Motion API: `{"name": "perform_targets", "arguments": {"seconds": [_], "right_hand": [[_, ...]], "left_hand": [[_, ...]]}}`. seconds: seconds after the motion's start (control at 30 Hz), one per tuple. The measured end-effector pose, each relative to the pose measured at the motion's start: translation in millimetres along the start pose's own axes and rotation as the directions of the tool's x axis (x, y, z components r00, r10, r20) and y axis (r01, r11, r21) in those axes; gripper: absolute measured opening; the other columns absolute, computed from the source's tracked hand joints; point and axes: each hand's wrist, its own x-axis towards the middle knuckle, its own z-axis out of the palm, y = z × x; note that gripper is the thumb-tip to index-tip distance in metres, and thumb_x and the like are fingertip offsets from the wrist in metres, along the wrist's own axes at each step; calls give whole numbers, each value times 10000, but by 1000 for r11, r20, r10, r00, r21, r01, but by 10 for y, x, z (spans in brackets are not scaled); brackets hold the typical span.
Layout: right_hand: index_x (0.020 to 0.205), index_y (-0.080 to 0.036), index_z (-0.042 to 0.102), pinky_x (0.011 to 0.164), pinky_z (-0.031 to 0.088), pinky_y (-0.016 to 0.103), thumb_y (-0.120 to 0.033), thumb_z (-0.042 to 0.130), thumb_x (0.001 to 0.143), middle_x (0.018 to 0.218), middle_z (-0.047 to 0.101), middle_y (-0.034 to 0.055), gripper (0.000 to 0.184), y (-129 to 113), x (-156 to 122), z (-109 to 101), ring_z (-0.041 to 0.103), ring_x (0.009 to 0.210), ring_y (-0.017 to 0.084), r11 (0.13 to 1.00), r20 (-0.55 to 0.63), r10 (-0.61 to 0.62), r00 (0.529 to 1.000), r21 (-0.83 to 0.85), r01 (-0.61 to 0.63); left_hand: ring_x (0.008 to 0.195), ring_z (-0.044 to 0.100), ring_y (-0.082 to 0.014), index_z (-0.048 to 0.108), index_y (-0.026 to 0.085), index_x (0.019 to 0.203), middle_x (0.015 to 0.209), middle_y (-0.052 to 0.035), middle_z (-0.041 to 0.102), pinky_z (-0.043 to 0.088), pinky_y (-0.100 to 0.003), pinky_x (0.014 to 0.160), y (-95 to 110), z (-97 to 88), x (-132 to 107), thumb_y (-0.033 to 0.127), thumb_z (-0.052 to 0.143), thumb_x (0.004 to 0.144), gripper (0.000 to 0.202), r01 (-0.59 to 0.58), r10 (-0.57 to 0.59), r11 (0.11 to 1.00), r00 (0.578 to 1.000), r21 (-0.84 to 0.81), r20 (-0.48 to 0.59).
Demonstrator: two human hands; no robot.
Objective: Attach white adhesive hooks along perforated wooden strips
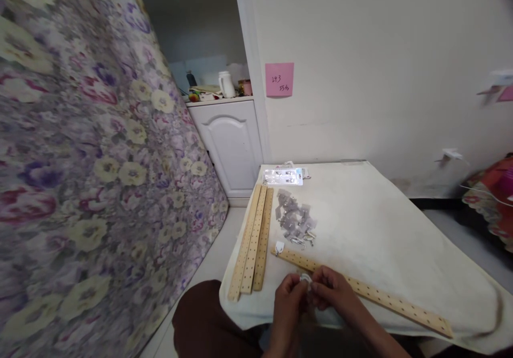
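My left hand and my right hand meet close together at the near side of the table. Pinched between their fingertips is a small whitish curved piece, mostly covered by the fingers, so its kind does not show. Just behind my hands, and partly hidden by the right one, lies a long wooden strip with holes, slanting toward the near right. A small white tag-like piece with a metal part rests at the strip's far left end.
Several perforated wooden strips lie side by side at the left. A heap of small clear packets sits beside them, with loose metal hooks at its near edge. Behind is a clear blister pack on the cloth-covered table.
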Motion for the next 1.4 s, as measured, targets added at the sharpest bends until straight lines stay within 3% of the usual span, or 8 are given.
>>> {"name": "perform_targets", "arguments": {"seconds": [0.17,0.4,0.6,0.77,0.9,1.07,1.2,1.4], "right_hand": [[743,-184,525,451,387,211,-491,647,694,556,548,-50,334,-1,14,13,508,454,93,999,-63,-41,997,25,43],[799,-190,553,477,403,223,-466,639,703,582,574,-39,305,29,49,21,520,484,110,999,-73,-41,996,24,43],[803,-165,615,568,407,255,-339,548,756,645,612,-2,193,-155,259,-135,542,586,144,963,-92,-183,979,-217,159],[770,-156,642,604,399,262,-252,485,729,626,605,1,189,-182,582,-234,536,621,162,876,-32,-245,969,-436,207],[740,-163,660,614,398,257,-235,467,719,634,628,12,207,-141,770,-254,548,650,174,832,13,-259,966,-505,229],[760,-162,660,656,414,261,-214,446,728,698,662,29,223,-96,865,-246,576,708,185,807,59,-237,970,-544,230],[809,-162,657,725,426,279,-191,422,746,803,683,55,245,-32,910,-230,597,793,201,755,54,-220,974,-622,206],[894,-198,648,822,413,289,-192,409,804,956,670,58,256,33,891,-181,593,923,201,658,-14,-219,976,-740,137]], "left_hand": [[384,372,-56,461,194,616,441,88,436,249,-190,411,6,14,-13,476,711,607,377,4,-4,1000,1000,-2,-22],[400,372,-58,488,186,639,465,74,462,234,-195,427,-56,33,-2,532,689,625,400,-5,5,1000,1000,0,-31],[437,415,-70,578,169,823,526,72,504,298,-199,461,-111,-9,30,400,682,632,317,18,-19,999,1000,41,11],[454,418,-75,560,178,865,579,74,486,309,-197,454,-42,-127,-28,337,609,690,242,-43,43,971,999,234,5],[576,492,-117,567,180,884,651,33,524,376,-222,540,85,-221,-60,294,510,783,163,-230,262,835,965,500,7],[806,565,-178,579,183,1005,871,-48,594,445,-298,738,147,-274,-11,235,416,864,222,-432,496,540,857,723,141],[944,555,-202,569,196,1096,986,-80,596,453,-347,835,107,-282,52,201,376,890,283,-506,559,410,797,759,230],[1003,538,-204,528,205,1208,1054,-89,585,452,-359,875,68,-304,111,157,351,891,366,-505,525,348,803,790,282]]}}
